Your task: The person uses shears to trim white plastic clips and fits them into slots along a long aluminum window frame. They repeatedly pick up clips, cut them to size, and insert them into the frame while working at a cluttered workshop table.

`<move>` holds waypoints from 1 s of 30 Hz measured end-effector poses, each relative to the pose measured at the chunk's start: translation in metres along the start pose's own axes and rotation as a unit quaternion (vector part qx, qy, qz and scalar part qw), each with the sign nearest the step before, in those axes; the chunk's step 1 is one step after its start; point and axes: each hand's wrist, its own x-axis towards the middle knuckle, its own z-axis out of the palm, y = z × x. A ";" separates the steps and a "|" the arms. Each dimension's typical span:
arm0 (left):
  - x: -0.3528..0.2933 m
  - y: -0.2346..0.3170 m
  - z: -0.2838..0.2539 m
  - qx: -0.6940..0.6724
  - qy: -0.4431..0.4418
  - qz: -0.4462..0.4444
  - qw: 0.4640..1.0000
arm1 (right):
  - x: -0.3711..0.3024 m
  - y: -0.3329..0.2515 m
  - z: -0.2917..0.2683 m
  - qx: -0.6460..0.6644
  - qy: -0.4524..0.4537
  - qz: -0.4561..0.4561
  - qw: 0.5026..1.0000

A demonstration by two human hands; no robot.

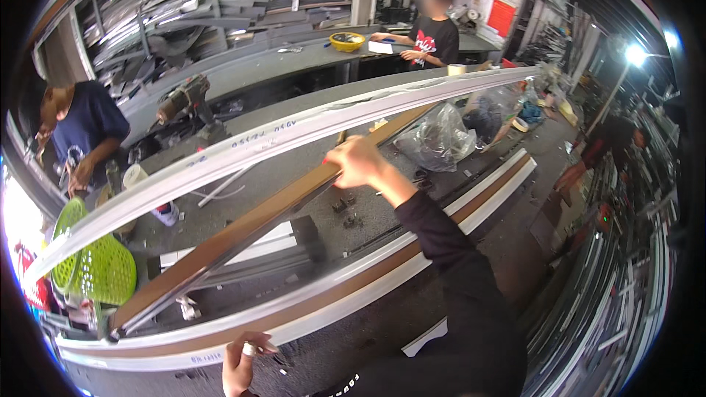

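Observation:
My right hand (360,163) is closed around a long brown metal profile (254,224), which slants across the workbench from lower left to upper right. A small red spot shows at its fingertips; I cannot tell what it is. Low in the view, my left hand (243,364) is beside the near edge of a white-and-brown profile (323,309) lying on the bench. Its fingers are bent but apart, with a white band around one of them. Beyond the brown profile, a long white profile (294,128) with blue handwriting spans the bench.
A green basket (103,268) stands at the left, near a power drill (184,103). Clear plastic bags (441,139) lie at the far right of the bench. Two people (437,36) work across it, and another is dimly visible at right. Metal profiles (610,309) fill the right side.

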 end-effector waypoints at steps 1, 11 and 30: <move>0.005 0.000 -0.009 -0.005 -0.006 0.007 1.000 | 0.009 -0.023 0.000 0.007 -0.026 0.010 1.000; 0.050 -0.058 -0.019 -0.295 0.093 0.239 0.921 | 0.044 -0.245 0.026 0.092 -0.140 0.030 0.985; 0.079 0.046 -0.062 -0.474 0.354 0.204 0.780 | -0.078 -0.101 -0.034 0.409 0.390 0.424 0.708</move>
